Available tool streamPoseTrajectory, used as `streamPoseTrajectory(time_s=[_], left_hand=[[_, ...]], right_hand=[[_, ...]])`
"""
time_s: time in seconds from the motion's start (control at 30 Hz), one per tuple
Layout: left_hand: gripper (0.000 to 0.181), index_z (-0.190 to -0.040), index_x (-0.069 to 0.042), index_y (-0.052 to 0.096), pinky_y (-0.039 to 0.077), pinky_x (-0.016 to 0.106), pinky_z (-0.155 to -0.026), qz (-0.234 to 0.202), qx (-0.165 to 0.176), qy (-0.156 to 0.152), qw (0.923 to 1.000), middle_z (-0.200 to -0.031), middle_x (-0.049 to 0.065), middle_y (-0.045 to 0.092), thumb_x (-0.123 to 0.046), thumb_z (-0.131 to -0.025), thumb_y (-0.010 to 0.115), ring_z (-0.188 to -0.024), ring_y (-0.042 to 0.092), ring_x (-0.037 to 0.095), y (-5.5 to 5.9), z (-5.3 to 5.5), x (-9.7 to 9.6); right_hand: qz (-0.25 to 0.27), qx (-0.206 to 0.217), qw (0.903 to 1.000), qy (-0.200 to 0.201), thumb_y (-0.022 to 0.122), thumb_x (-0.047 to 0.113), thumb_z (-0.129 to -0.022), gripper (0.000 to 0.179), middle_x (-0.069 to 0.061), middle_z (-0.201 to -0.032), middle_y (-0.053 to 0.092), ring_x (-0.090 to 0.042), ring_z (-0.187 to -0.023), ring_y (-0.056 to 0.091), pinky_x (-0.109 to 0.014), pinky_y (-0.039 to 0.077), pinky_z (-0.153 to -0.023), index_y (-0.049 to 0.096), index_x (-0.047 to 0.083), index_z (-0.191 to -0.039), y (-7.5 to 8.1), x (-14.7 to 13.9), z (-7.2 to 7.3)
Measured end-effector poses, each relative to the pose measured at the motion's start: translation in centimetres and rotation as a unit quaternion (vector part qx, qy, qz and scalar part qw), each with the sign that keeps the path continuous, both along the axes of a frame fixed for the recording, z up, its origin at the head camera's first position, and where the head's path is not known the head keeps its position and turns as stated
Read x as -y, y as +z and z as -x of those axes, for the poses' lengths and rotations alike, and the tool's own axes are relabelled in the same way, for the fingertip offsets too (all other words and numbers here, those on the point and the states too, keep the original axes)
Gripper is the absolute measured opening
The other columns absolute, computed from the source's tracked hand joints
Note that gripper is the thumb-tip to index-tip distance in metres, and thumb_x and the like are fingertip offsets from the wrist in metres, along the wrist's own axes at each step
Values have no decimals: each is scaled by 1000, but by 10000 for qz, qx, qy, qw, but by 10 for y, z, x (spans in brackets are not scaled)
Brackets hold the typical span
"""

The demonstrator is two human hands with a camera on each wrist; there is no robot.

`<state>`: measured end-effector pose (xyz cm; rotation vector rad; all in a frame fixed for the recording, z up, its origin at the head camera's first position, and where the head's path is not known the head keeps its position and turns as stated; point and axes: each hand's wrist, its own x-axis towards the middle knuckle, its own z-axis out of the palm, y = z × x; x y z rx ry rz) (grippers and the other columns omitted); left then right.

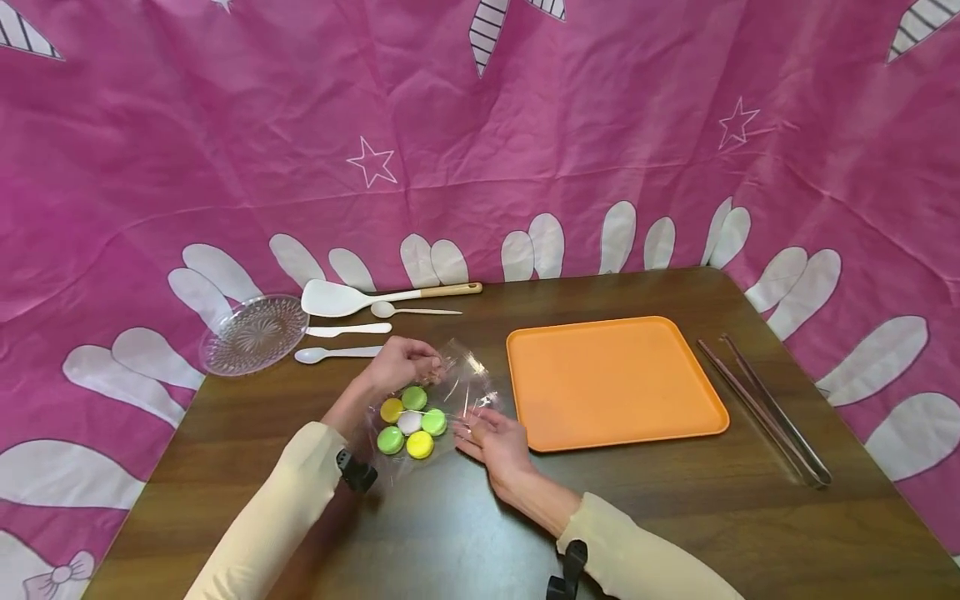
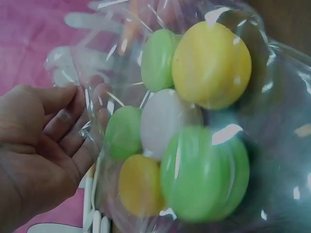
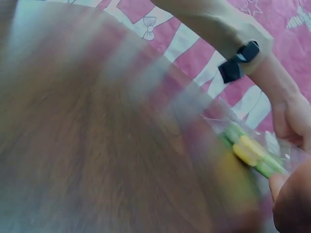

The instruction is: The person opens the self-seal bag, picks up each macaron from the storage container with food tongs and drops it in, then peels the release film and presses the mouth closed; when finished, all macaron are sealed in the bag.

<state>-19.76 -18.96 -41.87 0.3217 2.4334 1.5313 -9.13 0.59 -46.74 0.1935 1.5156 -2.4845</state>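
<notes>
A clear plastic bag (image 1: 467, 379) holds several macarons (image 1: 420, 445) in green, yellow, orange-yellow and white. My left hand (image 1: 405, 364) grips the bag's far left edge; in the left wrist view, its thumb and fingers pinch the film beside a green macaron (image 2: 124, 133). On the opposite side, my right hand (image 1: 498, 447) holds the bag's right edge with thumb and fingers. From the right wrist view, the macarons show edge-on through the film, a yellow one (image 3: 248, 150) among green ones, with part of my right hand (image 3: 294, 201) close by.
An orange tray (image 1: 615, 383) lies right of the bag, with metal tongs (image 1: 772, 412) beyond it. At the back left are a clear patterned plate (image 1: 255, 335), a white spatula (image 1: 337, 298), a small spoon (image 1: 383, 309), a white knife (image 1: 348, 330) and a white spoon (image 1: 337, 353).
</notes>
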Motion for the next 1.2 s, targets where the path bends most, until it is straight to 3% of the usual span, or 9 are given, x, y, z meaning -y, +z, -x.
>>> streamPoseTrajectory(time_s=[0.2,0.33,0.5,0.6,0.67,0.8,0.9,1.07,1.2], left_hand=[[21,-109,17,64,59,41,-76,-1007,-63,722,9923,-92,22,74,0,-98,62,-80,74,23,9,-30,0],[24,-112,15,65,57,33,-82,-1272,-192,1082,9858,-95,19,74,-4,-98,63,-83,74,20,13,-52,-2],[21,-112,12,66,55,27,-85,-1693,-653,1315,9746,-95,19,74,-3,-98,64,-87,74,22,19,-83,-8],[17,-108,12,68,56,28,-82,-1957,-1206,1385,9633,-93,19,74,0,-96,65,-85,74,18,26,-99,-13],[13,-104,14,68,56,29,-81,-2197,-1695,1273,9523,-91,20,74,5,-95,64,-85,74,18,33,-108,-18],[11,-102,16,68,57,28,-79,-2563,-2550,1017,9268,-92,14,76,11,-93,63,-88,74,19,48,-118,-29],[11,-101,14,69,56,26,-78,-2638,-2926,967,9140,-93,8,76,11,-92,63,-90,74,19,57,-120,-37],[10,-100,14,69,56,23,-75,-2744,-2957,1036,9092,-92,9,76,12,-92,63,-89,74,18,61,-123,-45],[10,-99,13,69,54,18,-67,-2708,-2688,1239,9160,-89,15,75,12,-91,64,-84,74,17,59,-129,-50]], right_hand=[[-552,-673,9955,376,54,-3,-101,30,-35,-123,60,-37,-104,68,-41,55,-86,53,-20,-125,20,-27,-2],[-1243,-1338,9805,719,57,-5,-99,26,-34,-118,64,-41,-104,68,-40,56,-83,57,-18,-121,37,-48,-1],[-2445,-2303,9354,1108,63,-2,-97,22,-22,-110,71,-35,-100,70,-35,57,-80,65,-10,-118,61,-74,3],[-2818,-2827,9106,1068,66,0,-95,21,-13,-106,74,-24,-96,73,-32,56,-80,68,-4,-115,80,-85,7],[-2841,-3234,8980,915,67,-2,-94,20,-10,-104,75,-21,-93,73,-32,56,-80,69,-3,-114,94,-91,8],[-2995,-4061,8618,514,69,-5,-91,22,-5,-101,76,-17,-89,74,-31,58,-76,72,2,-112,118,-100,11],[-3087,-4378,8439,283,70,-7,-89,23,-4,-98,76,-16,-86,74,-28,58,-72,73,3,-110,130,-106,13],[-2887,-4399,8495,402,70,-10,-88,21,-9,-97,76,-20,-86,74,-29,57,-77,72,-1,-106,137,-114,13],[-2737,-3908,8762,681,71,-9,-88,18,-12,-95,76,-22,-87,74,-32,57,-80,71,-3,-105,133,-120,11]])
